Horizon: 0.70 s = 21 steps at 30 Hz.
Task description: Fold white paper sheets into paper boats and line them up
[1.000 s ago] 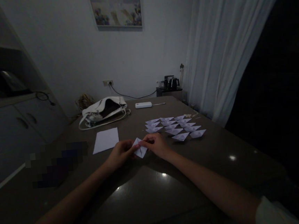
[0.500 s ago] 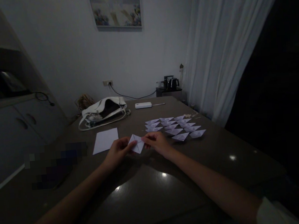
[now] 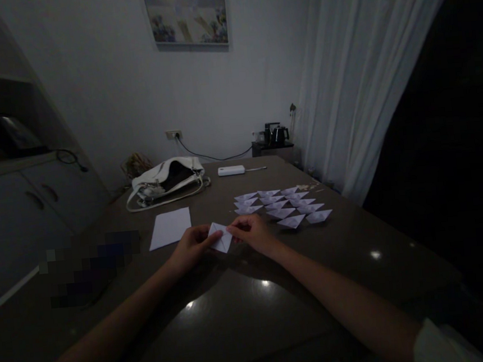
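Between my hands is a small folded paper square, white, with crease lines across its face, held just above the table. My left hand grips its left side, thumb lying on the top face and fingers behind. The thumb and fingers of my right hand pinch its upper right edge. To the right stand several white paper boats grouped in rows. Left of my hands lies a stack of white paper sheets, flat on the table.
The dark glossy table reaches to the wall. A white handbag sits at the back left, and a white power bank with a short cable lies at the back. Small crumbs are scattered behind the boats. A curtain hangs at right.
The folded paper has turned slightly and dropped a little between my hands. Both hands keep hold of it; the boats and the paper stack stay in place.
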Each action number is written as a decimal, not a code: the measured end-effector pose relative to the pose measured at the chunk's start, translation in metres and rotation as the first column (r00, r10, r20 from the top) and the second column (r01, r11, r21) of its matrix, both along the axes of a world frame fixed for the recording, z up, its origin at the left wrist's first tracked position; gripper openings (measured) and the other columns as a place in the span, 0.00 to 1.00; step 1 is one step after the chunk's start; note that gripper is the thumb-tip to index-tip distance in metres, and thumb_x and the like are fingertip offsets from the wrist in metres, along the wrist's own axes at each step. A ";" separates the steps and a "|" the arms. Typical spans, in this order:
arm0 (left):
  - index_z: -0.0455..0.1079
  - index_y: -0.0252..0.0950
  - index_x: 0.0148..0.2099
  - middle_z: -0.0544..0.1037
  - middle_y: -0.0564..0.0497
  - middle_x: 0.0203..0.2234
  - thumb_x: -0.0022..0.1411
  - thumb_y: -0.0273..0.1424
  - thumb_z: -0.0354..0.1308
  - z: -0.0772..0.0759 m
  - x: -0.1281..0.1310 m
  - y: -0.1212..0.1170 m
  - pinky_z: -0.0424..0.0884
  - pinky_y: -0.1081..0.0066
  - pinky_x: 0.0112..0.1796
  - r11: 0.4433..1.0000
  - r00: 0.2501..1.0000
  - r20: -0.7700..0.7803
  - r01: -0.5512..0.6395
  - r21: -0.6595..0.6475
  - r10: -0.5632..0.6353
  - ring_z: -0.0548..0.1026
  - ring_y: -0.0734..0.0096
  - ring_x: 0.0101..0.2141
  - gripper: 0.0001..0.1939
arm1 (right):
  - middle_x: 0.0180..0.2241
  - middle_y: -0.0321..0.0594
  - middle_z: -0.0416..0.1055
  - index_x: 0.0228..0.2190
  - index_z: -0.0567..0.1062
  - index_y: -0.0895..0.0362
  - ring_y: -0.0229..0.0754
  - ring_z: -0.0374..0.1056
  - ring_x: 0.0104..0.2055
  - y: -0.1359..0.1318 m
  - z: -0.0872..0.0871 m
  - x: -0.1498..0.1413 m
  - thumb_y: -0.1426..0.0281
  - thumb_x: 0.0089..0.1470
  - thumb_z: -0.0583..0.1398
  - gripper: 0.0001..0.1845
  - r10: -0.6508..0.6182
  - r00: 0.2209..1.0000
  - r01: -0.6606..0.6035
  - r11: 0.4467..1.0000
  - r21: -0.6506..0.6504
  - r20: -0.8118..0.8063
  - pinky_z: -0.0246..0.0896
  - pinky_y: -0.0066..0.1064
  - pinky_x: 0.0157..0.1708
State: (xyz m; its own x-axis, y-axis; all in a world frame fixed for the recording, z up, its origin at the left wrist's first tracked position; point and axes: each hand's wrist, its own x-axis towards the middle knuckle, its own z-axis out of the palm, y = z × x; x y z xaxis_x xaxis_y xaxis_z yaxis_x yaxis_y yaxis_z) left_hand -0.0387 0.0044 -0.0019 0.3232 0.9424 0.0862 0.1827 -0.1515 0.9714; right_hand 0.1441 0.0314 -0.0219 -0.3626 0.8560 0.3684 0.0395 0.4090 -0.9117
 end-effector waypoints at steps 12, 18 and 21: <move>0.71 0.30 0.29 0.75 0.52 0.21 0.49 0.43 0.63 0.005 0.001 -0.006 0.64 0.75 0.25 1.000 0.999 0.034 -0.020 0.013 0.019 0.71 0.71 0.23 0.18 | 0.17 0.33 0.65 0.21 0.71 0.61 0.32 0.61 0.20 -0.004 0.005 -0.003 0.62 0.47 0.62 0.14 0.083 0.996 -0.083 0.995 -0.047 -0.017 0.55 0.24 0.22; 0.71 0.32 0.31 0.72 0.54 0.19 0.52 0.48 0.58 0.007 0.002 -0.008 0.61 0.76 0.22 0.999 0.999 -0.030 -0.041 0.005 0.042 0.68 0.72 0.21 0.21 | 0.17 0.33 0.65 0.19 0.71 0.60 0.32 0.60 0.19 -0.002 0.006 0.001 0.59 0.45 0.63 0.17 0.111 0.994 -0.110 0.992 -0.053 0.019 0.54 0.24 0.22; 0.71 0.32 0.27 0.70 0.54 0.17 0.52 0.49 0.57 0.007 0.000 -0.006 0.60 0.76 0.21 0.997 0.995 -0.077 -0.055 0.047 0.059 0.66 0.72 0.20 0.22 | 0.17 0.33 0.65 0.21 0.71 0.61 0.32 0.60 0.19 0.000 0.001 0.000 0.58 0.46 0.63 0.18 0.121 0.992 -0.119 0.991 -0.053 0.033 0.53 0.23 0.21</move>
